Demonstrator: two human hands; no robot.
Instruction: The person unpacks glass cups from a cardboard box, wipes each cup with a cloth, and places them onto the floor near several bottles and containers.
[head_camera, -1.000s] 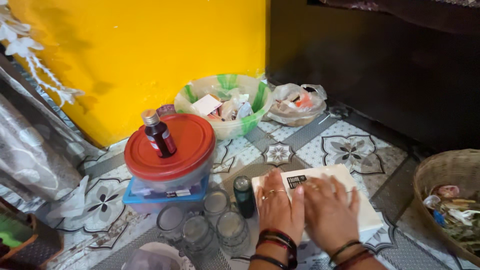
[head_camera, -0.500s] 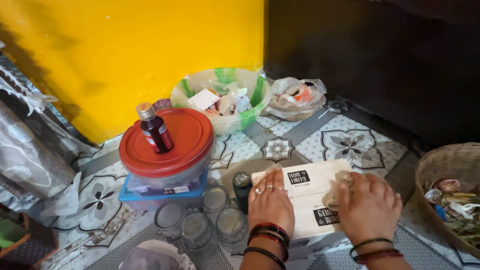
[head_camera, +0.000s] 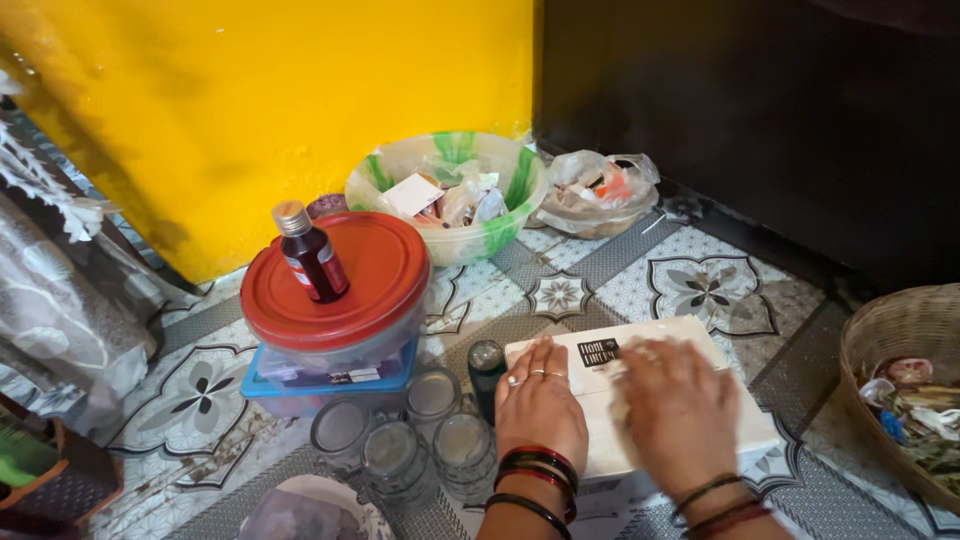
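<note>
**Ana:** What's shifted since half a second back?

**Me:** From my seat I see both hands sitting closer together on the white box (head_camera: 640, 400). The right hand (head_camera: 680, 410) has slid in from the box's right side toward its middle, and it's blurred, so it's in motion. The left hand (head_camera: 540, 405) has barely budged. The head camera has tipped a little too.

**Ana:** Is either grip closed on anything?

**Me:** No. Both hands lie flat, fingers spread, palms pressed on the lid. Neither grips anything. I read that as pressing or smoothing the lid down, since the box rests on the patterned tile floor (head_camera: 700, 290) and needs no holding.

**Ana:** Where is the box exactly?

**Me:** Lower centre of the view, on the floor, just right of a small dark bottle (head_camera: 487, 365) and well apart from the wicker basket (head_camera: 900, 340) at the right edge.

**Ana:** Counts?

**Me:** One white box. Four empty glass jars (head_camera: 400, 450) clustered just left of the left hand, close enough to be within reach. One red-lidded round tub (head_camera: 335, 290) stacked on a blue-rimmed container (head_camera: 290, 385), with one brown syrup bottle (head_camera: 312, 255) standing upright on the red lid, using it as a shelf. One green-and-white plastic bowl (head_camera: 450, 180) full of packets against the yellow wall (head_camera: 300, 90), and one smaller bag-lined dish (head_camera: 595, 195) touching it on the right.

**Ana:** Bangles?

**Me:** Several on each wrist; I can't count them cleanly.
</note>
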